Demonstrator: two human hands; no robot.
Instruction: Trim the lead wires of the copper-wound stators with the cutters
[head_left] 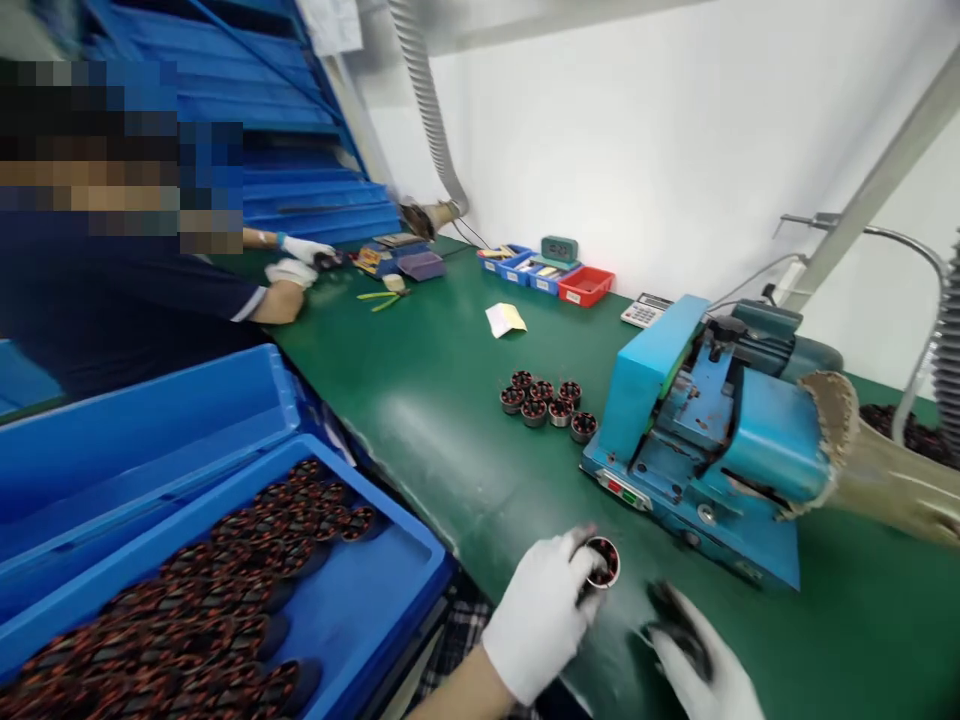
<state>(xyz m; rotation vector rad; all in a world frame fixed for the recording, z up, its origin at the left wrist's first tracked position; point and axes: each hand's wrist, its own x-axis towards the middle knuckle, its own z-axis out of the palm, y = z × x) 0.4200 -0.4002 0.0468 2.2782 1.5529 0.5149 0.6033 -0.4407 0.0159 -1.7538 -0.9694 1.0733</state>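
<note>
White-gloved left hand (551, 610) of mine is clamped on one ring part (614, 564), near side of the green counter (420, 400), in front of the blue machine (780, 435); resting or lifted, can't tell. Right hand (716, 670) is close by, apart from the left, blurred; dark shape at its fingers, can't tell if gripped. Progress: seven similar pieces (534, 412) stand clustered beside the machine, a big batch (217, 580) fills most of the blue tray (360, 610), bare at one side. Looks like mid-batch to me; which lot is finished and which is left, can't tell. Orientation: held piece's open, pale-rimmed end faces up toward me; short and round, no clear long axis, central axis roughly upright, exact tilt unclear.
</note>
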